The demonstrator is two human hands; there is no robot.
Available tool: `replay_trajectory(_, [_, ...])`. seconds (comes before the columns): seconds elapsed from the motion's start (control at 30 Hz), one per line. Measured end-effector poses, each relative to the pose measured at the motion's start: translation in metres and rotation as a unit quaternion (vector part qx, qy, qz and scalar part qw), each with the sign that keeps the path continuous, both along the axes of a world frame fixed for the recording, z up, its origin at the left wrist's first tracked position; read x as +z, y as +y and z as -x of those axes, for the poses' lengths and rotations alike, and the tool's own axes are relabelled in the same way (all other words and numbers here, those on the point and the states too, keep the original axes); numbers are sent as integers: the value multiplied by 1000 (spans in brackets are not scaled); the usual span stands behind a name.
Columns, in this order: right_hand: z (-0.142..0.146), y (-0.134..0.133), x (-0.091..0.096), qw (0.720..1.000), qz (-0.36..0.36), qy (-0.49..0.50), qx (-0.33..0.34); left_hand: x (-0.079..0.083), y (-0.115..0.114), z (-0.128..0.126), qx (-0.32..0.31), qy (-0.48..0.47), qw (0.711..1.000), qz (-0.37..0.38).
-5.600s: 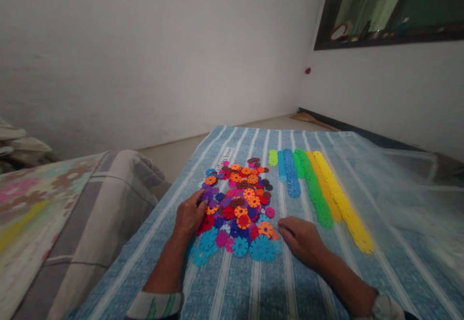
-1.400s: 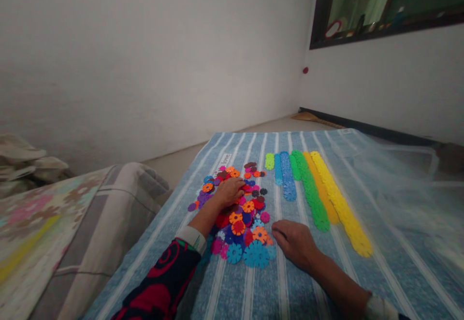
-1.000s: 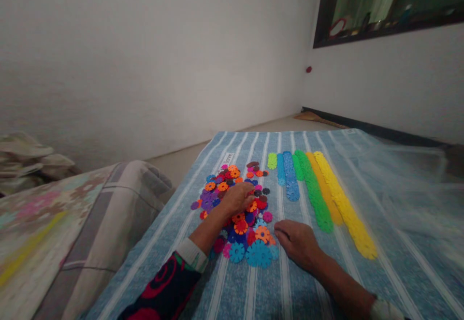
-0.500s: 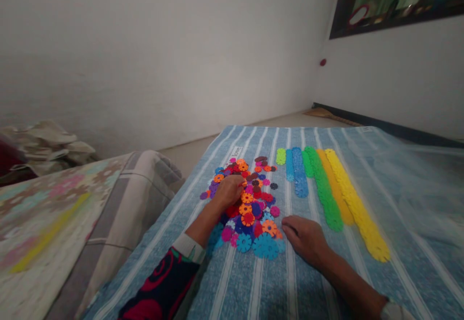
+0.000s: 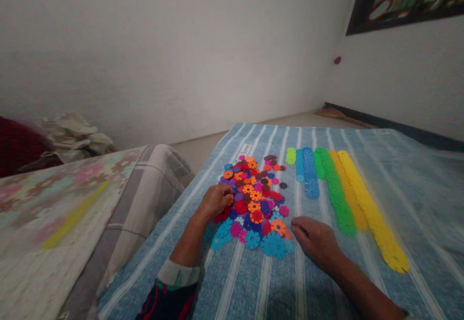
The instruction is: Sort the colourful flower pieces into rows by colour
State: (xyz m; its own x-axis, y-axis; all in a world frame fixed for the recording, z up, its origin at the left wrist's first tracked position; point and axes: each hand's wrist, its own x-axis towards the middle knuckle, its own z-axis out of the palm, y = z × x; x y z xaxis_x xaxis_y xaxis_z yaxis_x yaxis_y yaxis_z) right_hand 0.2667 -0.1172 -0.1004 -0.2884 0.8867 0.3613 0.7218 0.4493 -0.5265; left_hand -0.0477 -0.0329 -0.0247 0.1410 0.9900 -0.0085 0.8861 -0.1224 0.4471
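Note:
A heap of toothed plastic discs, flower-shaped and in mixed colours [image 5: 255, 207], lies on a blue-and-white striped cloth [image 5: 275, 286]. At the heap's left edge, my left hand [image 5: 215, 201] is closed, fingertips bent together against the discs; what it grips is hidden. My right hand [image 5: 316, 237] rests closed on the cloth just right of the heap, its inner side out of sight. Farther right lie overlapping rows of discs: a short lime row [image 5: 291, 156], a light blue row [image 5: 299, 164], a blue row [image 5: 311, 174], a green row [image 5: 339, 196], an orange-yellow row [image 5: 348, 192] and a long yellow row [image 5: 373, 211].
A bed-like surface with a flowered cover [image 5: 72, 204] stands at the left, bearing a yellow strip [image 5: 76, 215]. Crumpled cloth [image 5: 78, 134] lies behind it. Clear plastic sheeting [image 5: 427, 184] covers the right side. A white wall [image 5: 163, 54] rises behind.
My left hand has moved from the middle of the heap to its left edge, uncovering discs there. My right hand stays in place on the cloth. The view has shifted slightly left.

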Motion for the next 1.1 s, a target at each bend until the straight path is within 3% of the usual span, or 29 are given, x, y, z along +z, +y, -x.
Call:
replay_trajectory(0.23, [0, -1, -2, 1000, -10, -5, -1, -1, -10, -6, 30, -2, 999, -13])
replay_trajectory(0.43, [-1, -1, -5, 1000, -11, -7, -2, -2, -23, -39, -38, 48, 997, -37])
replay_trajectory(0.63, [-2, -1, -5, 1000, -6, -5, 4, -15, -38, -69, -113, 81, 988, -63])
replay_trajectory(1.1, [-3, -3, -6, 1000, 2, -16, 6, -17, -71, -107, -124, 138, 980, -74])
